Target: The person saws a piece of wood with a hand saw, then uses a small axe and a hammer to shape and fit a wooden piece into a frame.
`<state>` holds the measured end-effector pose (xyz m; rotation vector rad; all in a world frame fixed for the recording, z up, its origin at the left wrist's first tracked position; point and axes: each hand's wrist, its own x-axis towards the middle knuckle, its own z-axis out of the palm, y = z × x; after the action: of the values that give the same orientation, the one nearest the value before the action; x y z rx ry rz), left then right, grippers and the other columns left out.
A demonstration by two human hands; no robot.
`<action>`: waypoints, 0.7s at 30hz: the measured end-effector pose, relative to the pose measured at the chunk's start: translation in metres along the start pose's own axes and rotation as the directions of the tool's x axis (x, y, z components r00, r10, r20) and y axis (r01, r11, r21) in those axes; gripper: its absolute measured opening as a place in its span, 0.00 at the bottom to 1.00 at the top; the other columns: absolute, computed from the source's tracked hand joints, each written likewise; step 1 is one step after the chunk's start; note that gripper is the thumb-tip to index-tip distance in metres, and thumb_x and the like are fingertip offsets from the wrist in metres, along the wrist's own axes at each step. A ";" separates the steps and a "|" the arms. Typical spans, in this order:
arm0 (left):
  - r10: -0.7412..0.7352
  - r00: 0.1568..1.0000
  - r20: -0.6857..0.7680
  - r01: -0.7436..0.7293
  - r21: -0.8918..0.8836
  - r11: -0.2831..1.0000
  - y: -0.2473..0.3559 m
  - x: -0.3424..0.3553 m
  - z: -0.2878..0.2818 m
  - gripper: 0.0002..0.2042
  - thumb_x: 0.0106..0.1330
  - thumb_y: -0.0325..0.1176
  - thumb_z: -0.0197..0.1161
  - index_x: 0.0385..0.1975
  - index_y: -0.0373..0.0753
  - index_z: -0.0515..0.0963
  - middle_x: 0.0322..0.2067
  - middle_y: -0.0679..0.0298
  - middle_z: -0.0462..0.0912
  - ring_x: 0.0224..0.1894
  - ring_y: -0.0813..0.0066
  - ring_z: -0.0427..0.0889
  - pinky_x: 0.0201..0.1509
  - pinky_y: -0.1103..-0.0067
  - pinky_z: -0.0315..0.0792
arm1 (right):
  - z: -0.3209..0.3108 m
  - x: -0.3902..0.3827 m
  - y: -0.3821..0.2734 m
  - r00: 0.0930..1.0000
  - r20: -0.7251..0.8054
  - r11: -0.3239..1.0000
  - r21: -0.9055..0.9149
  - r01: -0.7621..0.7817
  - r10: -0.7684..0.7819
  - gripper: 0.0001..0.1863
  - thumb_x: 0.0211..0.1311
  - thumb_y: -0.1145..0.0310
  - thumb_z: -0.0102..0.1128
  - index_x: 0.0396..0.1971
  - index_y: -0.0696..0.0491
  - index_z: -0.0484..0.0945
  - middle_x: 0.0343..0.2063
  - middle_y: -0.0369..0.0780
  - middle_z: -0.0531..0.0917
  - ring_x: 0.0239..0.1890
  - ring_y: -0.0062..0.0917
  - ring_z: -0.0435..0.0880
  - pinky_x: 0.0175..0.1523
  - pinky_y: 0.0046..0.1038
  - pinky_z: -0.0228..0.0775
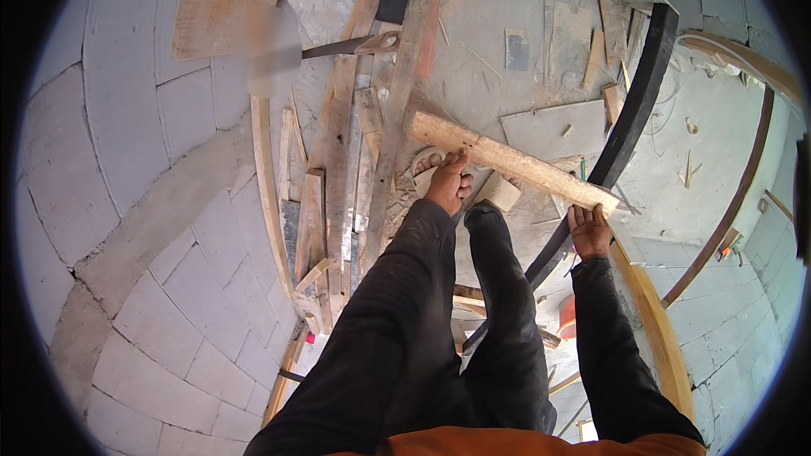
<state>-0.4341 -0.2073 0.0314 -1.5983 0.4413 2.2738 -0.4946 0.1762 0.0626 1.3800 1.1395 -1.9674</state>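
A short, rough wooden board [524, 162] is held slantwise in front of my legs, its right end nearer to me. My left hand [449, 183] is closed at its lower edge, left of the middle, with curled fingers partly hidden. At the board's right end, my right hand [589, 235] grips the edge with its fingertips; the thumb is hard to make out. Below the board, a sandalled foot [427, 162] shows beside my left hand. A dark metal beam [627, 131] passes behind the right end of the board.
Long planks [342, 135] lie piled on the left, with a dark-bladed tool [351, 46] across them. Block walls [118, 110] rise at the left and right. Wood scraps [594, 59] and a flat panel [549, 131] lie on the floor. An orange bucket [567, 318] stands near my right forearm.
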 end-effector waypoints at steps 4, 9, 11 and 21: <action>0.076 0.997 0.030 -0.077 0.037 0.996 0.007 0.033 -0.035 0.12 0.75 0.46 0.66 0.46 0.50 0.73 0.34 0.75 0.68 0.23 0.88 0.65 0.20 0.87 0.57 | 0.017 0.039 0.040 1.000 0.000 0.999 0.030 -0.027 0.027 0.27 0.79 0.52 0.53 0.69 0.50 0.63 0.71 0.41 0.65 0.73 0.39 0.65 0.76 0.45 0.64; 0.057 0.985 0.161 -0.082 0.154 0.985 0.006 0.045 -0.041 0.10 0.78 0.46 0.62 0.41 0.49 0.72 0.30 0.75 0.66 0.24 0.90 0.66 0.19 0.88 0.57 | 0.003 0.055 0.044 0.999 0.031 0.994 0.099 -0.037 0.035 0.25 0.81 0.55 0.52 0.68 0.51 0.62 0.71 0.42 0.63 0.73 0.40 0.64 0.76 0.47 0.64; 0.078 0.979 0.187 -0.108 0.157 0.982 0.019 0.037 -0.052 0.13 0.78 0.47 0.61 0.50 0.47 0.73 0.33 0.71 0.74 0.23 0.91 0.65 0.18 0.90 0.56 | 0.029 0.056 0.052 0.996 0.079 0.992 0.111 -0.061 0.052 0.23 0.81 0.56 0.51 0.66 0.51 0.64 0.70 0.42 0.64 0.72 0.40 0.65 0.74 0.49 0.65; 0.016 0.996 0.089 -0.030 0.159 0.987 0.013 0.033 -0.012 0.24 0.80 0.49 0.55 0.65 0.36 0.71 0.60 0.63 0.81 0.25 0.88 0.67 0.18 0.91 0.60 | 0.032 0.060 0.031 1.000 0.014 0.978 0.205 -0.028 0.026 0.16 0.81 0.53 0.52 0.56 0.48 0.71 0.52 0.34 0.74 0.58 0.32 0.76 0.70 0.43 0.72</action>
<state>-0.4402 -0.2210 -0.0031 -1.4163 0.6059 2.2520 -0.5109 0.1374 0.0010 1.4761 0.9282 -2.1191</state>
